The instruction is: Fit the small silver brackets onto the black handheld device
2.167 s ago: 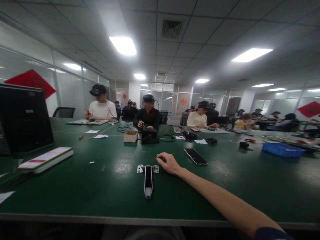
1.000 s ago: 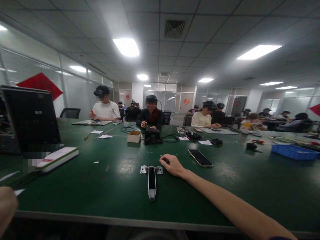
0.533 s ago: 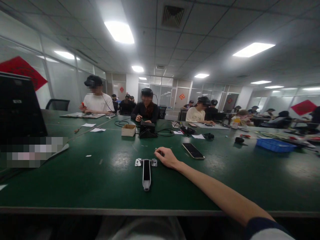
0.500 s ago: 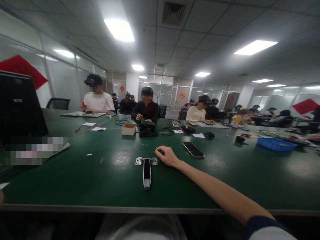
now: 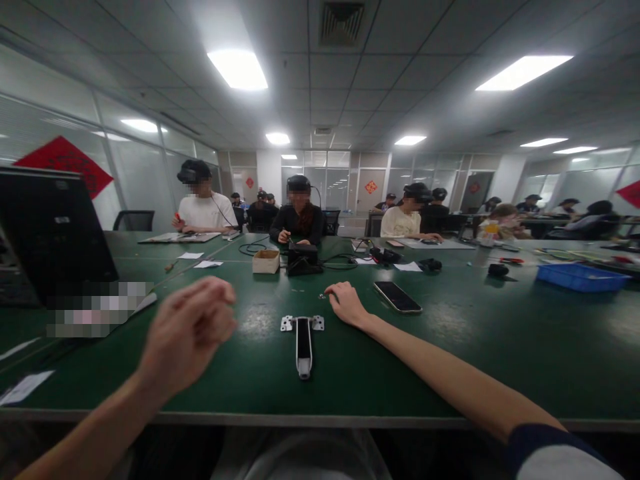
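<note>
A green table (image 5: 240, 390) bears a metal bracket (image 5: 303, 345), phone (image 5: 398, 297) and blue tray (image 5: 580, 278).

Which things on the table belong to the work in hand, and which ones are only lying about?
Seemingly part of the work:
metal bracket, lying in front of the person
small metal bits, beside the fingers of the right hand

Seemingly just lying about:
phone
blue tray
small box
paper

A silver-and-black T-shaped metal bracket (image 5: 303, 347) lies on the green table (image 5: 240, 393) between bare left hand (image 5: 187, 333) and bare right hand (image 5: 346, 303) — right of them, a rectangular black phone (image 5: 398, 297); behind them, a tan square cardboard box (image 5: 266, 265).
</note>
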`<state>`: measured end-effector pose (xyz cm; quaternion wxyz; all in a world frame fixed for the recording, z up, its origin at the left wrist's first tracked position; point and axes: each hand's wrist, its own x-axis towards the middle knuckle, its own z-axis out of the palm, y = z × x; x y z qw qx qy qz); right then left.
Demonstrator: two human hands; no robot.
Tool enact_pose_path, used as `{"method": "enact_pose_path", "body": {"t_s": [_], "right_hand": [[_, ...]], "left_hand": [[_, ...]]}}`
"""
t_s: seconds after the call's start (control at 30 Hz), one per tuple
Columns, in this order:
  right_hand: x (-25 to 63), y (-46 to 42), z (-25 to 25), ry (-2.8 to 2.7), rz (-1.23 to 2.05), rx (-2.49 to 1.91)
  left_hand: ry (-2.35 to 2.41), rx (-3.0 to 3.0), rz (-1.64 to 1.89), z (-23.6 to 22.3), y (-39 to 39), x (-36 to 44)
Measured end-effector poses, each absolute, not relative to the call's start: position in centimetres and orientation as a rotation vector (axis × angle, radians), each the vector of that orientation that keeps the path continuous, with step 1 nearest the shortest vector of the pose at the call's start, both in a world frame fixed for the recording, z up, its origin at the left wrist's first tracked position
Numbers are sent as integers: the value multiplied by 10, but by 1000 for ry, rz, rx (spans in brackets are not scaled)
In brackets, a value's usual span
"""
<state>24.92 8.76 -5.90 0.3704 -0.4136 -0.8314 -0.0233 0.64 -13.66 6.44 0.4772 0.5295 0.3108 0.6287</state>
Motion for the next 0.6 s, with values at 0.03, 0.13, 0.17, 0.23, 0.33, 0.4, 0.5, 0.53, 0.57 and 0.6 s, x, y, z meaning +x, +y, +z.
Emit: {"method": "enact_pose_path", "body": {"t_s": [0.03, 0.13, 0.17, 0.23, 0.33, 0.4, 0.5, 0.53, 0.57, 0.6], "right_hand": [[249, 92, -61, -2165, -96, -1094], [246, 102, -64, -2261, -139, -1137], [245, 105, -64, -2292, -133, -1142], [244, 108, -64, -2344, -104, -1151], [243, 108, -63, -2364, -82, -1137], [243, 106, -61, -2352, -85, -1115], [242, 100, -59, -2344, -86, -1108], [242, 98, -58, -2342, -87, -1110], [241, 97, -57, -2339, -89, -1112], [241, 96, -57, -2333, -94, -1109]], "left_hand": [[761, 1275, 1468, 58, -131, 15], [783, 1165, 1209, 40, -111, 41], [782, 1122, 1165, 35, -106, 47], [786, 1045, 1099, 27, -100, 55], [784, 975, 1035, 21, -97, 58], [774, 951, 1006, 19, -97, 58], [758, 938, 987, 18, -98, 58], [757, 940, 983, 18, -99, 58], [758, 946, 974, 19, -99, 58], [761, 955, 965, 20, -99, 58]]}}
